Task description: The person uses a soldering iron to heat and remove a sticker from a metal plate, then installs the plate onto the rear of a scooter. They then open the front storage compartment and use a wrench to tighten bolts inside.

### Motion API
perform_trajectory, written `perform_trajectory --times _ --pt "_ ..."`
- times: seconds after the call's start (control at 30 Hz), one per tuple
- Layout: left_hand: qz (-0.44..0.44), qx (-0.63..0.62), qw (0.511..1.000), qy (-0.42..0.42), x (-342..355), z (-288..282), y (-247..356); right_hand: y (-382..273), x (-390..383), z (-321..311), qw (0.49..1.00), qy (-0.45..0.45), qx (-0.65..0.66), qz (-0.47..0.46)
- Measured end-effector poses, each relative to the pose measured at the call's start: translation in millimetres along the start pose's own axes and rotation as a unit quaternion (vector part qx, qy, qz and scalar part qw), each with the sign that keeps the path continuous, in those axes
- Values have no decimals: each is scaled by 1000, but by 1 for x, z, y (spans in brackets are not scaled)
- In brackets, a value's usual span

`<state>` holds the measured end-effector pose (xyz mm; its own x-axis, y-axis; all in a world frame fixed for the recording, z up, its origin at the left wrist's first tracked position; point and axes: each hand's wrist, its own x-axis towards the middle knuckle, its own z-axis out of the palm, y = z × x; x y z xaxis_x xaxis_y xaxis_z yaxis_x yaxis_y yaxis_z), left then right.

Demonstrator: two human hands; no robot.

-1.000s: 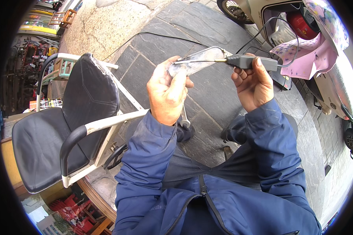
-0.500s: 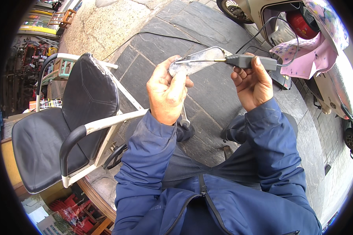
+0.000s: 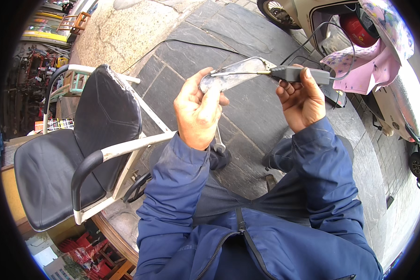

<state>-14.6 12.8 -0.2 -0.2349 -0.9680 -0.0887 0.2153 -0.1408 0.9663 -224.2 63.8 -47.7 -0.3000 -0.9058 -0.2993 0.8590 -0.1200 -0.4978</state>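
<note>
My left hand [image 3: 198, 109] grips a clear, flat oblong plastic piece [image 3: 233, 74] held up in front of me. My right hand [image 3: 302, 99] holds a grey corded tool with a thin metal tip [image 3: 297, 73]; the tip lies along the upper edge of the plastic piece, touching it. A dark cord runs from the tool's back end toward the upper right. Both sleeves are blue.
A black padded chair with white metal arms [image 3: 86, 154] stands at my left. A scooter draped with a pink floral cloth [image 3: 378, 56] is parked at the upper right. Grey stone paving [image 3: 247, 121] lies below my hands, with a black cable across it.
</note>
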Motion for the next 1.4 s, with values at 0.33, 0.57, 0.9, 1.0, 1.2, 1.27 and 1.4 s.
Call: perform_trajectory --times 0.33,0.57,0.9,1.0,1.2,1.27,1.4 --pt "6 3 1000 11 1 1 -2 -4 1 0 1000 18 -5 3" --pt "12 5 1000 2 0 -1 -1 -3 1 0 1000 7 -11 7" --pt "4 16 1000 9 -1 0 1 -8 3 -1 999 38 -17 4" --pt "7 11 1000 12 0 0 0 -12 5 -3 999 41 -11 -4" --pt "112 156 979 71 1 -1 0 -36 7 -4 999 28 34 -31" --pt "178 195 961 86 3 -2 -1 -39 7 -4 998 32 42 -37" --pt "261 288 915 109 8 -12 -1 -44 5 -4 997 23 52 -51"
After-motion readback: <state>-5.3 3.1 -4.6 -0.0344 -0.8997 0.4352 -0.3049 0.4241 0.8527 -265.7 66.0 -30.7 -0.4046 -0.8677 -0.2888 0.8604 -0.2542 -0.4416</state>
